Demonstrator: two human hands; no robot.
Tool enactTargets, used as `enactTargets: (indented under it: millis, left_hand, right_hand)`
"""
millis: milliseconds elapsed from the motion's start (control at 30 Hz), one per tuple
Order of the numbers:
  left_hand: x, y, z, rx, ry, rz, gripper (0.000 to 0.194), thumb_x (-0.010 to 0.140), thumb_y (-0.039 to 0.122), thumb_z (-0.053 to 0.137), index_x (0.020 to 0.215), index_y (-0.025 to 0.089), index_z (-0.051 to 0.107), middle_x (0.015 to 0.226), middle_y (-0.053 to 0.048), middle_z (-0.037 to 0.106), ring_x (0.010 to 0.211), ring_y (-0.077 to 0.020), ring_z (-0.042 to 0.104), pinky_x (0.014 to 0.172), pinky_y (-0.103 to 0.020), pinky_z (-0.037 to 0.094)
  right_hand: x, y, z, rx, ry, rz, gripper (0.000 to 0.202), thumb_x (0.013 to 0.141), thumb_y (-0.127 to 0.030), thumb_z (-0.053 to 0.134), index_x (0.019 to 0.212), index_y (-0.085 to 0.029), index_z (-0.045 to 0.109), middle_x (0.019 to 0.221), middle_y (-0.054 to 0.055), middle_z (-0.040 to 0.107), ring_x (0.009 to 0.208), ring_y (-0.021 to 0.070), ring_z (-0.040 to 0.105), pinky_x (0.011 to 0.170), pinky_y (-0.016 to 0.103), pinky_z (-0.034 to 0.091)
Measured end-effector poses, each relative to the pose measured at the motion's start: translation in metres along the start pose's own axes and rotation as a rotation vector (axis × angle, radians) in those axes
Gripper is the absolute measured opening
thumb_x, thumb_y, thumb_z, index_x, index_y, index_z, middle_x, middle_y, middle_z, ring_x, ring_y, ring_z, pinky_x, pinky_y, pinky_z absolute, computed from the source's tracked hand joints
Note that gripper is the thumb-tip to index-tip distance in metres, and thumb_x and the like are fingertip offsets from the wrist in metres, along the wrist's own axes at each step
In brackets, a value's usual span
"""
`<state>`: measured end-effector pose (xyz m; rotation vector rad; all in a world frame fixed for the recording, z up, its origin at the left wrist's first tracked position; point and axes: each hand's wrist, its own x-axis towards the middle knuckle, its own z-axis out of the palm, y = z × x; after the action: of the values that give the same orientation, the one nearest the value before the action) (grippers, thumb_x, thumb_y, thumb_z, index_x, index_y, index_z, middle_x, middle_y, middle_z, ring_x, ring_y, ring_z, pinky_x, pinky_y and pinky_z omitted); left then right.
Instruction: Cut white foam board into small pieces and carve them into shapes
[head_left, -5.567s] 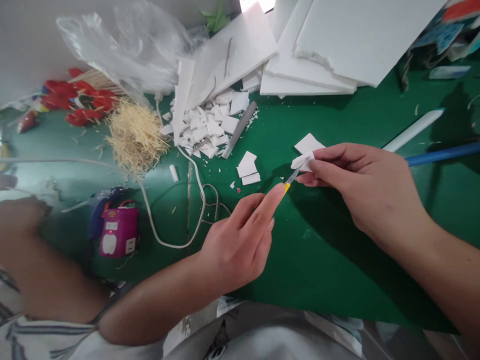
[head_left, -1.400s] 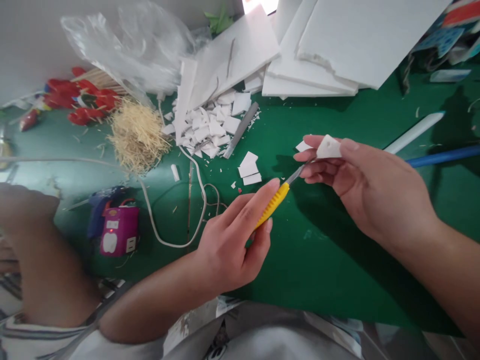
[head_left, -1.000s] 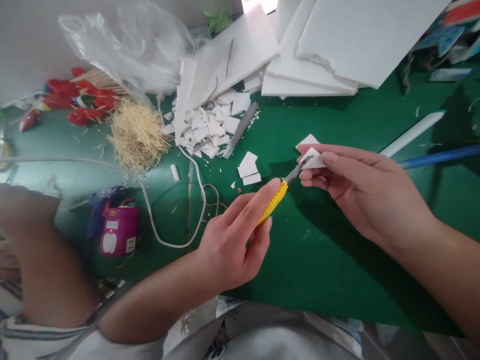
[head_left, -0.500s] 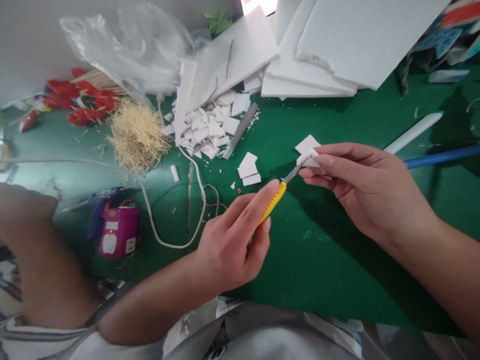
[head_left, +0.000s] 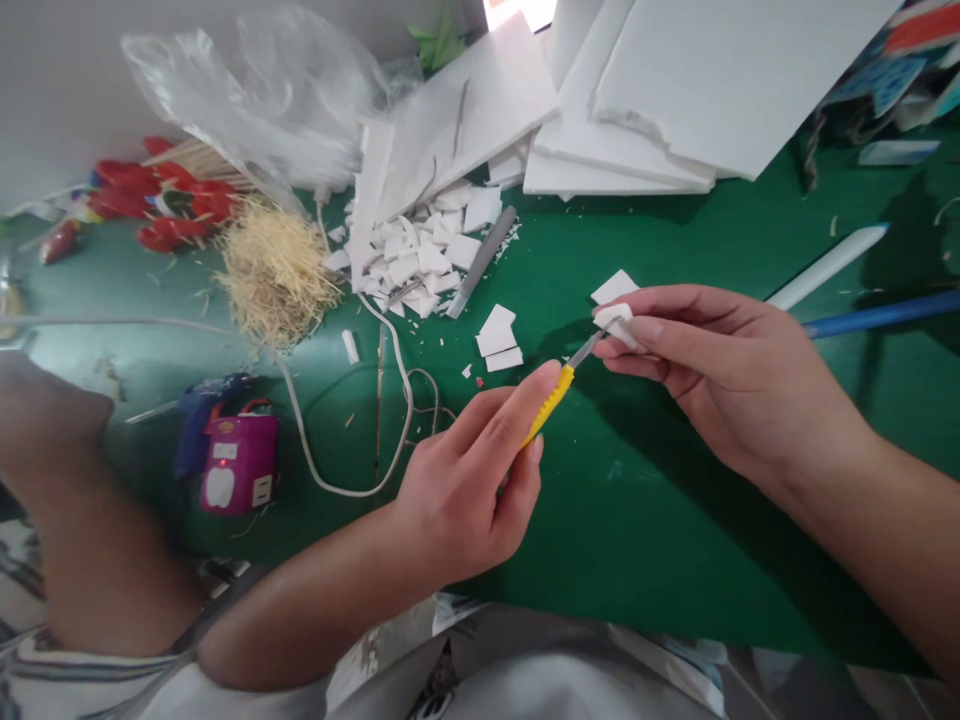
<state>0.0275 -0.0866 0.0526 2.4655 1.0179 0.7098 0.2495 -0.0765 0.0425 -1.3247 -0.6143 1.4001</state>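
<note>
My left hand (head_left: 472,480) is closed around the yellow handle of a utility knife (head_left: 550,402), its index finger laid along the top. The knife's blade points up and right and reaches the small white foam piece (head_left: 618,322) pinched in my right hand (head_left: 720,365). Thumb and fingers of that hand cover part of the foam piece. Just behind it a flat white foam offcut (head_left: 613,286) lies on the green table (head_left: 637,550). Left of the blade, a few cut foam pieces (head_left: 498,340) lie close together.
A heap of foam scraps (head_left: 420,250) has a grey strip (head_left: 484,262) beside it. Large foam sheets (head_left: 675,90) lean behind. At left are a straw pile (head_left: 276,270), a looping white cable (head_left: 300,430), a purple power block (head_left: 238,462) and another person's arm (head_left: 90,500).
The foam piece in my right hand has turned slightly, so more of its white face shows. My left hand and the knife have barely moved.
</note>
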Motion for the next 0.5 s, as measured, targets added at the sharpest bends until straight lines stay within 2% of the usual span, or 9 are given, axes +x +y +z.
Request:
enactTargets:
  millis: [100, 333, 500]
  left_hand:
    - [-0.0006, -0.0006, 0.0002, -0.035, -0.001, -0.007, 0.055, 0.099, 0.010, 0.055, 0.153, 0.021, 0.051, 0.129, -0.008, 0.075, 0.102, -0.0141, 0.075, 0.087, -0.020, 0.064]
    - [0.0012, -0.0025, 0.0002, -0.050, 0.000, 0.004, 0.058, 0.098, 0.007, 0.054, 0.153, 0.023, 0.051, 0.129, -0.007, 0.075, 0.103, -0.0135, 0.074, 0.086, -0.019, 0.063]
    - [0.0013, -0.0036, 0.0015, -0.063, 0.010, 0.022, 0.054, 0.097, 0.006, 0.055, 0.149, 0.020, 0.053, 0.126, -0.006, 0.075, 0.102, -0.0114, 0.073, 0.084, -0.016, 0.061]
  right_hand:
    - [-0.0009, -0.0004, -0.0003, -0.012, -0.025, 0.009, 0.014, 0.075, -0.030, 0.090, 0.086, -0.025, 0.082, 0.094, 0.002, 0.082, 0.082, 0.0174, 0.079, 0.082, 0.034, 0.068]
    - [-0.0010, 0.0005, 0.0014, 0.017, -0.031, 0.021, 0.008, 0.078, -0.030, 0.088, 0.083, -0.024, 0.083, 0.089, 0.002, 0.082, 0.079, 0.0158, 0.079, 0.077, 0.029, 0.068]
    - [-0.0002, 0.0025, 0.0000, 0.040, -0.020, 0.003, 0.008, 0.078, -0.029, 0.088, 0.082, -0.024, 0.083, 0.087, 0.002, 0.082, 0.076, 0.0149, 0.078, 0.077, 0.029, 0.068]
